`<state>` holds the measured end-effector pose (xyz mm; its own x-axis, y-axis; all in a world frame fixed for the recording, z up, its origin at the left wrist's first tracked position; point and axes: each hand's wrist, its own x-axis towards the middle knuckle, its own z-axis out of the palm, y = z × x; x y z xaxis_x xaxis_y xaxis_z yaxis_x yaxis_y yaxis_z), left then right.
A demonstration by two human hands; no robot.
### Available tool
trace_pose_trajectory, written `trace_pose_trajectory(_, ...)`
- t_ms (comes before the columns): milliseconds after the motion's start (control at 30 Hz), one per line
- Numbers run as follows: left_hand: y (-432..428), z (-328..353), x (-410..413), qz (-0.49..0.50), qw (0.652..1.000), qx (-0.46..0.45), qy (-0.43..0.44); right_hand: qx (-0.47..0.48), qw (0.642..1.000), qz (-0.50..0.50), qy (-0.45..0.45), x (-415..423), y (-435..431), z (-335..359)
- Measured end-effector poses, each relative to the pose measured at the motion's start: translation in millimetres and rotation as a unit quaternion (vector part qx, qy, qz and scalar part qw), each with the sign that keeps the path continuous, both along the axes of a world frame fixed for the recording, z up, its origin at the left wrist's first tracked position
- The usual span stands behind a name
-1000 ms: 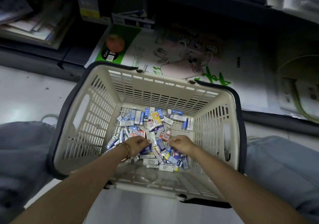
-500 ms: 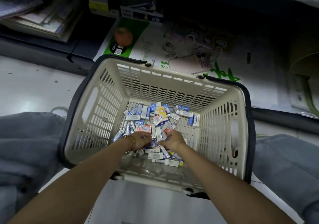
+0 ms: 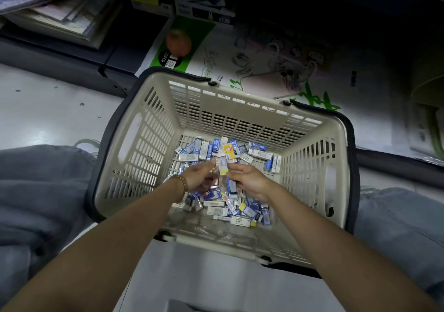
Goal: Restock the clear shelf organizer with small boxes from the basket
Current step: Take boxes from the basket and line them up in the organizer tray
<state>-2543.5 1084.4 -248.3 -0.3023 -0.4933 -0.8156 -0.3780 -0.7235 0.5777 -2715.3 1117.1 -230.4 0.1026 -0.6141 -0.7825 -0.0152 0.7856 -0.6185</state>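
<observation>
A cream plastic basket (image 3: pixel 144 148) with a dark rim stands on the floor between my knees. Several small boxes (image 3: pixel 242 212), mostly blue and white, lie heaped on its bottom. Both my hands are inside the basket, raised above the heap. My left hand (image 3: pixel 198 177), with a bead bracelet at the wrist, holds a few small boxes in its curled fingers. My right hand (image 3: pixel 248 179) pinches a small white box with a yellow end (image 3: pixel 222 166) against the left hand's bundle. The clear shelf organizer is not in view.
Behind the basket lies a large flat pack with green print (image 3: pixel 276 71) and an orange round picture (image 3: pixel 179 42). Dark low shelves with stacked paper goods (image 3: pixel 60 16) run along the back. My jeans-clad knees (image 3: pixel 36 191) flank the basket on a pale floor.
Both hands have lifted off the heap and come together, now holding small boxes between them. The view has shifted so the basket sits lower and more to the right.
</observation>
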Motion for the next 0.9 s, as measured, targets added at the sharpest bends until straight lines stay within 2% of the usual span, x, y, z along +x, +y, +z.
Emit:
trace_pose_trajectory(133,-5,2,-2,0.093,0.995,-0.026,0.037,-0.017,0.999,0.035,-0.015,1,-8,10)
trace_pose_trajectory(200,-6,4,-1,0.130,0.990,-0.025,0.047,-0.049,0.996,0.073,0.006,-3,-9,11)
trace_pose_trajectory(267,-9,6,2,0.179,0.983,-0.026,0.043,-0.097,0.991,0.037,0.085,-8,-8,9)
trace_pose_trajectory(333,-12,4,6,0.211,0.976,-0.022,0.041,-0.123,0.975,-0.052,0.178,-16,-4,3)
trace_pose_trajectory(367,-13,3,9,0.213,0.976,-0.017,0.039,-0.124,0.969,-0.045,0.207,-22,0,0)
trace_pose_trajectory(433,-12,0,13,0.193,0.981,-0.001,0.023,-0.086,0.963,0.120,0.224,-33,13,-6)
trace_pose_trajectory(500,-11,-2,14,0.182,0.983,0.014,0.016,-0.016,0.926,0.307,0.219,-38,29,-12)
trace_pose_trajectory(533,-10,-2,13,0.180,0.983,0.017,0.018,-0.003,0.907,0.355,0.228,-38,35,-16)
trace_pose_trajectory(733,-7,-1,4,0.160,0.987,0.026,0.022,0.013,0.878,0.377,0.296,-27,48,-28)
trace_pose_trajectory(900,-5,0,3,0.138,0.990,0.032,0.027,-0.018,0.878,0.355,0.320,-24,61,-33)
